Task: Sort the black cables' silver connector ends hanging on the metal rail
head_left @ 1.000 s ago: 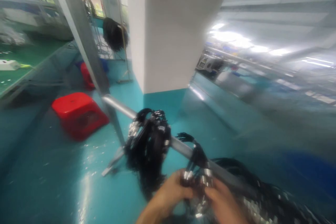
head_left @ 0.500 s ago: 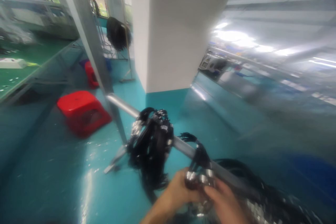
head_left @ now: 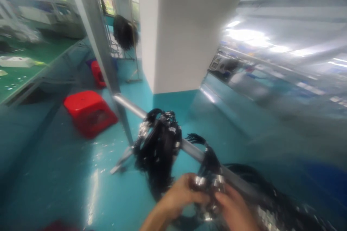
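Observation:
A bundle of black cables (head_left: 210,160) with shiny metal ends hangs over a metal rail (head_left: 193,151) at the lower right. My left hand (head_left: 187,191) grips the bundle from the left, its fingers curled round the metal ends. From the right my right hand (head_left: 233,202) closes on the same ends, thumb in front. Blur hides the exact shape of the ends. Just left of my hands, a thicker bunch of black cables (head_left: 159,144) is draped over the rail. More black cables (head_left: 282,196) lie along the rail to the right.
A white pillar (head_left: 187,36) with a teal base stands ahead. A slanting metal post (head_left: 94,32) joins the rail at left. Beyond it, a red stool (head_left: 90,112) sits on the teal floor, with another red stool (head_left: 98,74) behind. Black cables (head_left: 125,32) hang on a far rack.
The whole scene has shifted slightly right in view as the head turned a little. Both hands stay on the cable bundle, the left hand's fingers a bit more spread along it.

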`<state>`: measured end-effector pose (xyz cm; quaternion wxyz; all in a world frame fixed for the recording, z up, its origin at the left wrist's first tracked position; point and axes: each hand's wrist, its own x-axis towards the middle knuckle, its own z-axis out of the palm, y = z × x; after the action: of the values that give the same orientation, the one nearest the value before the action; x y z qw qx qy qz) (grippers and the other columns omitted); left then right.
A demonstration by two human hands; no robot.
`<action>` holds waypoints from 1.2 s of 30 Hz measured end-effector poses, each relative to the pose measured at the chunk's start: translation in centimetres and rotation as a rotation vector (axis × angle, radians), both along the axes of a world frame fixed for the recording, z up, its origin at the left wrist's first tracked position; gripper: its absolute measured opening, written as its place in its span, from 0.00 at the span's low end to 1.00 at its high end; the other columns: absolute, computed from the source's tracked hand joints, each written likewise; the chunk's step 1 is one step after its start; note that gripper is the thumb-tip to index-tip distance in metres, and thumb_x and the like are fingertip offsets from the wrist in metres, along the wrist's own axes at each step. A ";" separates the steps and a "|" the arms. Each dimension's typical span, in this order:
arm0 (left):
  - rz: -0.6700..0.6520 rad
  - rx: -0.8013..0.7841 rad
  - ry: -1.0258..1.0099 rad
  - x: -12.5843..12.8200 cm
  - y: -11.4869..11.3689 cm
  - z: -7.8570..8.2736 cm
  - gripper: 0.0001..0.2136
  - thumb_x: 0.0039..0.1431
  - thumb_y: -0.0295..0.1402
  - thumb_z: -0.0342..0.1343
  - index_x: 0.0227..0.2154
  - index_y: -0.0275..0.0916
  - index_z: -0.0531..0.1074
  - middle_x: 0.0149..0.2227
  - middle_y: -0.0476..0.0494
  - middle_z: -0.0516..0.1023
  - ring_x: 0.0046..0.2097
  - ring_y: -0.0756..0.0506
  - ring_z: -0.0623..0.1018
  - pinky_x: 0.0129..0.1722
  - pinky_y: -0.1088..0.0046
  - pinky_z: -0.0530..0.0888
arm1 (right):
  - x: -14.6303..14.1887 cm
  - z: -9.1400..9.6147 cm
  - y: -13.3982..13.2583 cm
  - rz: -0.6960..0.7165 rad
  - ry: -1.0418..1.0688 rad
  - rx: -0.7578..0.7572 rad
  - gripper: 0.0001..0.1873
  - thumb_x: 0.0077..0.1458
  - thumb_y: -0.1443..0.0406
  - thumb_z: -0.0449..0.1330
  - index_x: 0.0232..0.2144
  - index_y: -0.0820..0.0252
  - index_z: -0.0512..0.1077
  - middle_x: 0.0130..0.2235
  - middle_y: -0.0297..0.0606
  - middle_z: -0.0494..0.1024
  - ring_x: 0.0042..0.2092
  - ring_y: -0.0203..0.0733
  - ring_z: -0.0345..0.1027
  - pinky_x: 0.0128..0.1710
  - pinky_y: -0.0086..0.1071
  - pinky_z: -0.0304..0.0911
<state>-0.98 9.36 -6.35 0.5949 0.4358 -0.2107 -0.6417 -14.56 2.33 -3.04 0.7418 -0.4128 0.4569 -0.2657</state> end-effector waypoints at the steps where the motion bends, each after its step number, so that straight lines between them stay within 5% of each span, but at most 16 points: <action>1: -0.030 -0.010 -0.028 0.0 -0.1 0.2 0.14 0.35 0.27 0.65 0.30 0.35 0.74 0.24 0.52 0.73 0.26 0.52 0.70 0.27 0.77 0.64 | 0.0 0.0 0.0 0.005 0.004 -0.011 0.13 0.32 0.62 0.67 0.27 0.57 0.77 0.26 0.37 0.80 0.29 0.45 0.70 0.31 0.34 0.62; 11: -0.029 -0.008 -0.062 0.1 -0.2 -0.5 0.08 0.39 0.30 0.61 0.26 0.33 0.76 0.22 0.51 0.72 0.25 0.52 0.68 0.28 0.76 0.62 | -0.6 -2.6 -0.9 0.101 -0.014 -0.009 0.07 0.37 0.63 0.64 0.23 0.58 0.75 0.22 0.34 0.74 0.27 0.41 0.64 0.28 0.33 0.59; 16: 0.053 0.023 -0.041 -0.1 0.2 0.0 0.08 0.41 0.26 0.58 0.28 0.33 0.76 0.21 0.52 0.70 0.24 0.53 0.65 0.25 0.77 0.59 | -0.5 -1.9 -0.7 0.091 0.031 -0.039 0.07 0.35 0.60 0.65 0.20 0.57 0.74 0.19 0.31 0.68 0.24 0.38 0.58 0.24 0.30 0.56; 27: 0.056 0.067 0.040 -0.1 0.3 -0.3 0.12 0.42 0.29 0.61 0.34 0.33 0.74 0.27 0.48 0.74 0.28 0.51 0.69 0.29 0.76 0.64 | -1.1 -2.9 -0.9 0.027 0.002 -0.028 0.12 0.34 0.61 0.67 0.27 0.59 0.77 0.26 0.39 0.78 0.29 0.44 0.67 0.30 0.34 0.62; 36: 0.058 -0.017 0.033 -0.2 0.2 0.3 0.11 0.44 0.32 0.62 0.31 0.34 0.73 0.23 0.50 0.71 0.27 0.52 0.68 0.29 0.77 0.63 | 0.1 -1.0 -0.3 0.053 -0.029 -0.044 0.13 0.33 0.62 0.66 0.27 0.58 0.77 0.25 0.39 0.78 0.29 0.46 0.69 0.30 0.35 0.62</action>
<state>-1.15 9.57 -6.04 0.6204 0.4261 -0.1934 -0.6294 -14.48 2.05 -4.05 0.7457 -0.4373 0.4291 -0.2617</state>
